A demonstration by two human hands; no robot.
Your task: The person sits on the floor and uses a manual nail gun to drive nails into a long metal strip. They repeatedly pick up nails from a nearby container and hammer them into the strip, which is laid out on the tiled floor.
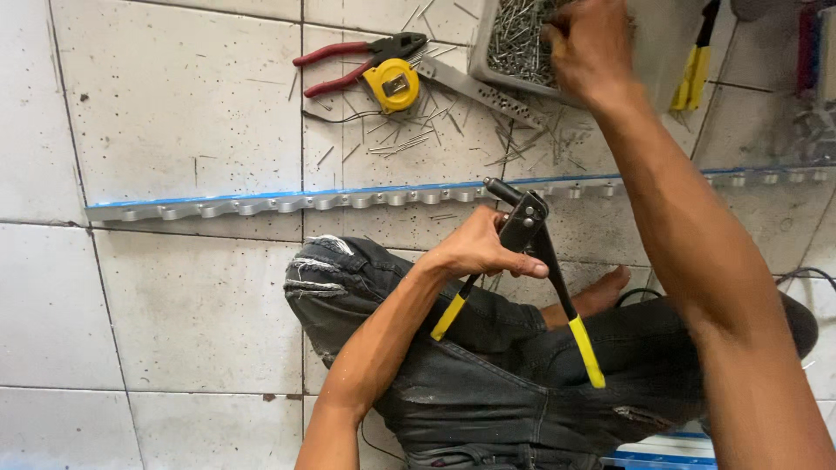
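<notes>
— Started at the left: what lay there?

— Found a long metal rail [261, 203] with a blue edge, stretched across the tiled floor [174, 104]. Above it, noted red-handled pliers [348, 63] touching a yellow tape measure [391, 84], with loose pins [418, 130] strewn just beside them.

— And in the middle?

— Saw the left hand [475, 252] clamped around a hand riveter [522, 222], gripped high on one handle near the head. Held it over a raised knee in dark jeans [488, 348], nose close to the rail, yellow-tipped handles spread wide apart.

— Further right?

— Caught the right hand [592, 43] well apart from the other, sunk into a grey tray [481, 52] heaped with more pins. Showed only its back; could not tell whether the fingers had closed on anything. Spotted a yellow-handled tool [694, 74] beyond the tray.

— Which step, then?

— Looked like fetching a pin for the riveter, judging from the reach into the tray and the open handles.

— Needed what next?

— Probably called for a single pin pinched clear of the heap and carried back to the riveter's nose, with the left hand keeping the tool steady by the rail.
</notes>
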